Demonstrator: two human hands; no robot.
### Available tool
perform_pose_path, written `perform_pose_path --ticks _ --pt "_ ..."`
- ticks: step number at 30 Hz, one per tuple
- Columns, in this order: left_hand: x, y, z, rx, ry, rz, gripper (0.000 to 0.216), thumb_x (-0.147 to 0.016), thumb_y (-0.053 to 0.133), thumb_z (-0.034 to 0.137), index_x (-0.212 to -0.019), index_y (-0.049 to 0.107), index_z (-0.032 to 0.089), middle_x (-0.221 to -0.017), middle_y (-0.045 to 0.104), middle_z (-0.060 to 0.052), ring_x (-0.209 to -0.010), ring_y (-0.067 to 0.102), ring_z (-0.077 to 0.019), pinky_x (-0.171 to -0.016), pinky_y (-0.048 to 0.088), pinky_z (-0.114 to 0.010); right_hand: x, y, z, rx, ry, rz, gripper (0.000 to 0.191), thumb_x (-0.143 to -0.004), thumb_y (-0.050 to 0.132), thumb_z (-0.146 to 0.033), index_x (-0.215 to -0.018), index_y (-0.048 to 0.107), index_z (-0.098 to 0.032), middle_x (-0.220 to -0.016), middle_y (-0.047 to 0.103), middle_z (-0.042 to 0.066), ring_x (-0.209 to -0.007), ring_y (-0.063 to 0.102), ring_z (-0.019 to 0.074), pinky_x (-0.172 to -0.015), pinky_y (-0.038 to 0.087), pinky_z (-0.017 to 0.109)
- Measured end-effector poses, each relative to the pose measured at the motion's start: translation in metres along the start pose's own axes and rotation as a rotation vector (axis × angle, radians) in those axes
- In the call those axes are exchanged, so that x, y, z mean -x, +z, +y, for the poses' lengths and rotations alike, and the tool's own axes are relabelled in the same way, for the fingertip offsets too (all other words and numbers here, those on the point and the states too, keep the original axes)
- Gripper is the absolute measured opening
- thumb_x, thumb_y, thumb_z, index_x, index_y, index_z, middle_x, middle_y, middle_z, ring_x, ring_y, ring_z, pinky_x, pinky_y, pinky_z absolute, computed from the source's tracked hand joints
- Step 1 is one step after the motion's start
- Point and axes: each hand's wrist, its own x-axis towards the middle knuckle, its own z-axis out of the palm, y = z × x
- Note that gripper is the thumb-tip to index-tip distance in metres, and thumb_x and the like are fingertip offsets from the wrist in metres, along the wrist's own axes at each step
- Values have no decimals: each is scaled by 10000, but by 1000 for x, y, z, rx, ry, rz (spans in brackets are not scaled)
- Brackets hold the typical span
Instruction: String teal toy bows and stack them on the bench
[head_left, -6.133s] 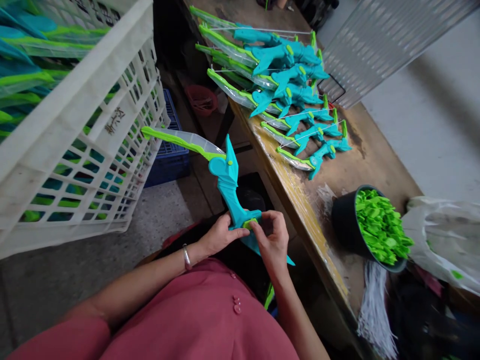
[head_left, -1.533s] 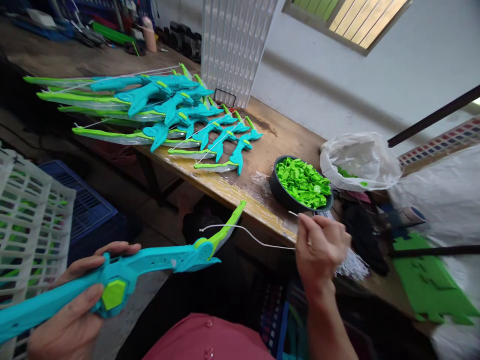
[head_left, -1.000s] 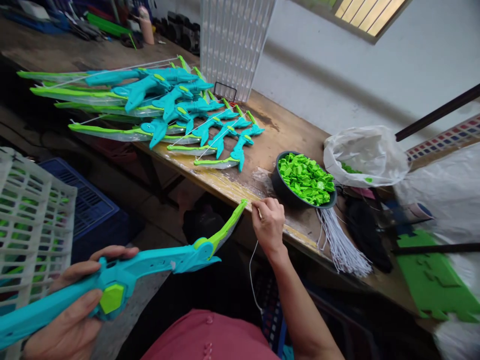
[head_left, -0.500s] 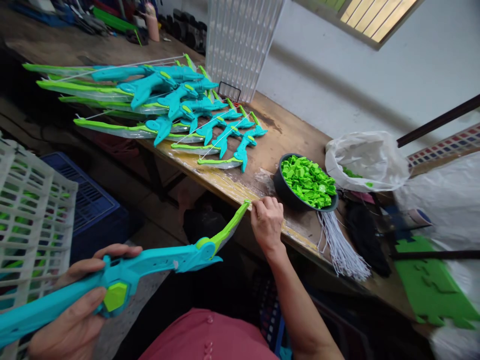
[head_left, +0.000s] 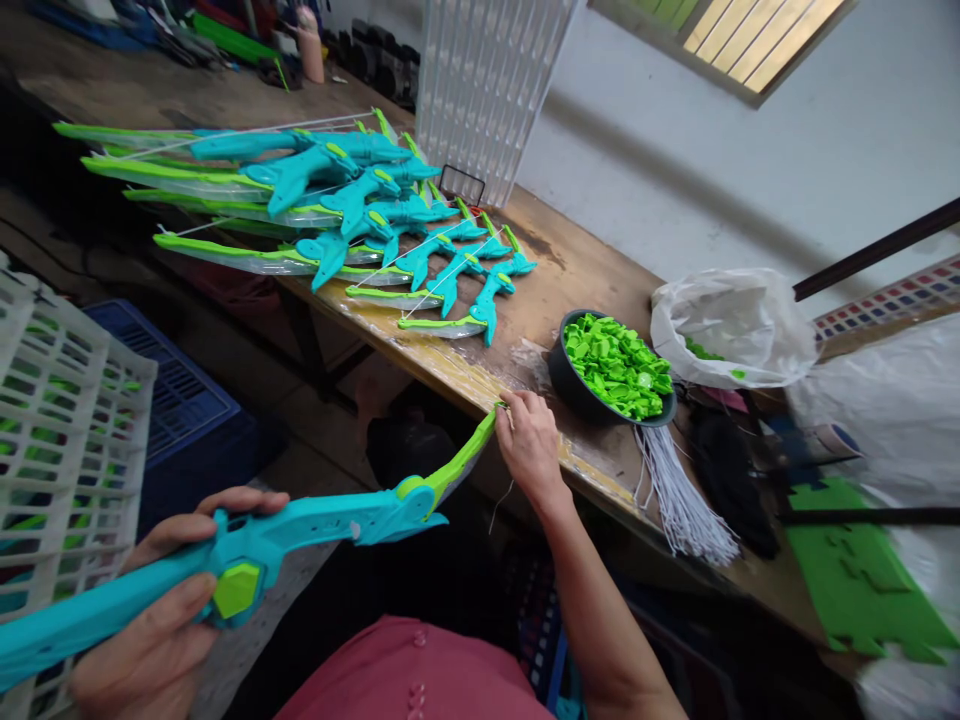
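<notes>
A turquoise toy bow (head_left: 322, 522) with a green hexagonal button lies across the lower left, its green limb slanting up to the right. My left hand (head_left: 161, 610) is wrapped round its grip, thumb below the button. At the limb's tip, my right hand (head_left: 529, 440) is closed in a pinch, touching the end. A thin white string (head_left: 501, 505) hangs below this hand; its upper part is hidden by the fingers. On the table's near edge, just beyond, is a dark bowl (head_left: 564, 378) of small green plastic parts (head_left: 619, 365).
Strung toy bows (head_left: 360, 215) lie heaped on the wooden table (head_left: 577, 250). A bundle of white strings (head_left: 686, 500) hangs over its edge beside a white plastic bag (head_left: 731, 330). At left stand a white basket (head_left: 71, 400) and a blue crate (head_left: 169, 385); a green foam mat (head_left: 870, 585) is at right.
My right hand has shifted slightly left and down against the limb's tip, and a loose string end now shows below it. My left hand keeps its hold on the bow.
</notes>
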Motion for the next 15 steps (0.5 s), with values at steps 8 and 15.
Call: perform_pose_path --ticks 8,15 --pt "-13 -1 -14 79 -8 -195 352 -748 803 291 -1096 753 279 -1189 736 -52 -1144 693 -328 -940 626 -429 6 -1 24 -117 43 -78 213 -940 456 -223 -851 649 -200 -814 693 45 -773 662 190 -736 475 289" --pt "-27 -6 -45 395 -129 -397 853 -772 874 424 -1530 492 345 -1557 542 -121 -1476 445 -398 -1169 426 -599 42 -43 71 -225 46 -44 304 -877 509 -471 -695 621 -254 -604 666 52 -448 586 235 -435 406 331"
